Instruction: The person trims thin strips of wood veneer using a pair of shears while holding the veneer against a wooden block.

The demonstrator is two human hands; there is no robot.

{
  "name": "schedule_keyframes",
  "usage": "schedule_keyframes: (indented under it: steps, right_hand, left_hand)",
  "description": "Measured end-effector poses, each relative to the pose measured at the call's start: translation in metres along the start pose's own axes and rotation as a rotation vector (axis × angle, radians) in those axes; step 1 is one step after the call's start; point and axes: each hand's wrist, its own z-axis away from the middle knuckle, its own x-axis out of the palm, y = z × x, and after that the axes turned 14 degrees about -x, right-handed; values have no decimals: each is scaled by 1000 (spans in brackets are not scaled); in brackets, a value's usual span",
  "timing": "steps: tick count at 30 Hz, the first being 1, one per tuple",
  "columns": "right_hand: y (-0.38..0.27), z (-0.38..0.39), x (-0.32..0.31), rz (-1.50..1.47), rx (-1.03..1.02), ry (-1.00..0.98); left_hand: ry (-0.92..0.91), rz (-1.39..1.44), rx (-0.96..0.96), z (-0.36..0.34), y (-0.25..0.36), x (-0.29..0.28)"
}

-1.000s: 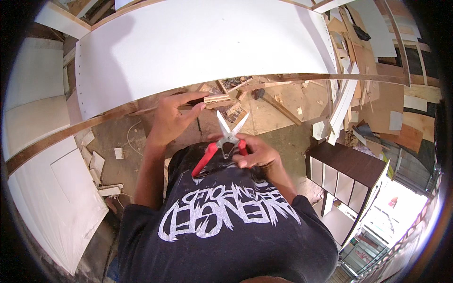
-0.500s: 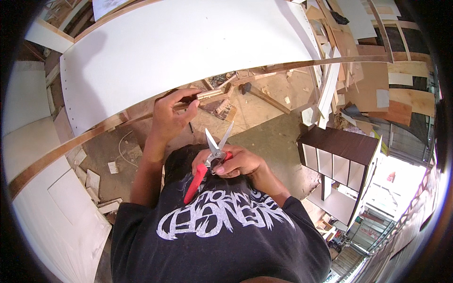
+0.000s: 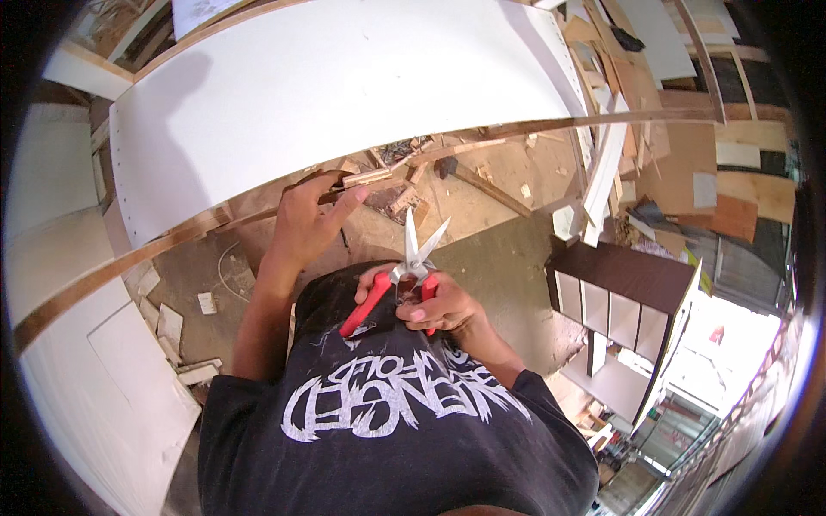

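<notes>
Red-handled shears (image 3: 372,307) with spread silver blades are in my right hand (image 3: 447,307), in front of my chest. The blades point away from me, and my fingers curl round the handle side. My left hand (image 3: 310,215) is bent at the near edge of the large white panel (image 3: 344,86). Between its thumb and fingers sits a short, pale wooden strip (image 3: 368,177). Part of the fingers is hidden behind the hand and the panel's edge. Just beyond the blades lies a small block of wood (image 3: 403,199).
A hammer (image 3: 490,189) lies on the plywood sheet (image 3: 533,163) below the panel, among wood scraps. To the right stands a dark brown shelf unit (image 3: 624,284) with white compartments. Boards and offcuts (image 3: 662,172) are stacked at the far right. White panels (image 3: 112,387) lean at the left.
My left hand has shifted slightly left with the wooden strip. In my right hand the shears have turned, their blades now tipping further right, and both red handles show more fully.
</notes>
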Motion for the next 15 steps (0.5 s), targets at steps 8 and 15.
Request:
schedule_keyframes:
  steps: [8, 15]
  right_hand:
    - [-74, 10, -67, 816, 157, 33]
    - [-41, -22, -148, 1112, 67, -607]
  left_hand:
    - [659, 87, 185, 37, -5, 38]
    - [922, 85, 111, 57, -14, 82]
